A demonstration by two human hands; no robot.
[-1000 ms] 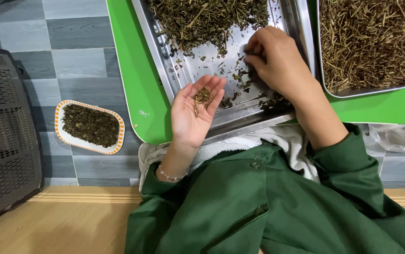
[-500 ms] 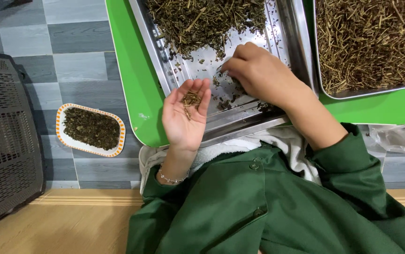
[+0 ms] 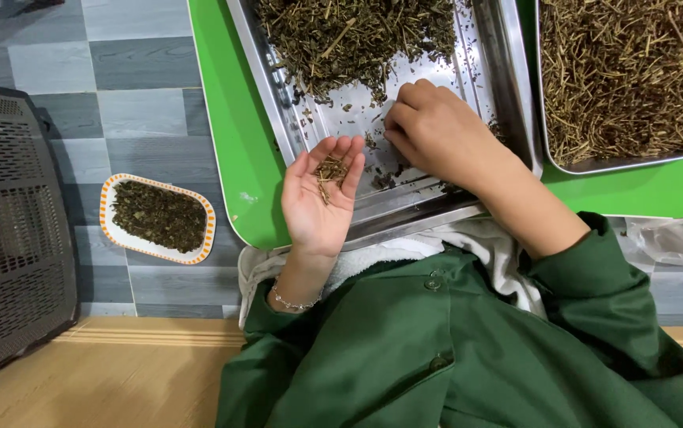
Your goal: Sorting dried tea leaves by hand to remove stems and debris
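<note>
My left hand (image 3: 322, 194) is held palm up over the near edge of a steel tray (image 3: 274, 103), cupping a small bunch of dried herb stems (image 3: 329, 171). My right hand (image 3: 436, 131) rests in the same tray, fingers curled and pinching at loose dried bits on the bare metal. A heap of dried herb (image 3: 357, 36) fills the tray's far part. Both arms wear green sleeves, and a thin bracelet circles the left wrist.
The steel tray sits on a green table (image 3: 234, 135). A second steel tray (image 3: 635, 79) full of dried stems lies at the right. On the tiled floor at the left stand a small orange-rimmed dish of dried leaves (image 3: 158, 217) and a dark slatted crate (image 3: 9, 222).
My right hand has slid left across the tray toward my left hand. My left hand has moved slightly left and up, still cupping the stems.
</note>
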